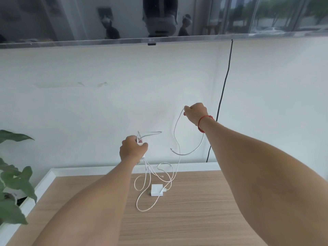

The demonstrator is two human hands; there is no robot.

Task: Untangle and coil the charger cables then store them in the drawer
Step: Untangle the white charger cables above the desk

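Several white charger cables (174, 139) hang tangled between my two raised hands and trail down onto the wooden cabinet top (195, 219). My left hand (133, 148) is closed around a bunch of cable and a white plug, with loose ends sticking out above it. My right hand (196, 112), higher and to the right, pinches one strand that loops down below it. A white square charger block (157, 190) lies on the wood, with cable loops around it. No drawer is in view.
A white ledge (106, 169) borders the wooden top at the back and left. A leafy green plant (12, 183) stands at the left edge. A black cord (224, 86) runs down the white wall from the screen (159, 18) mounted above.
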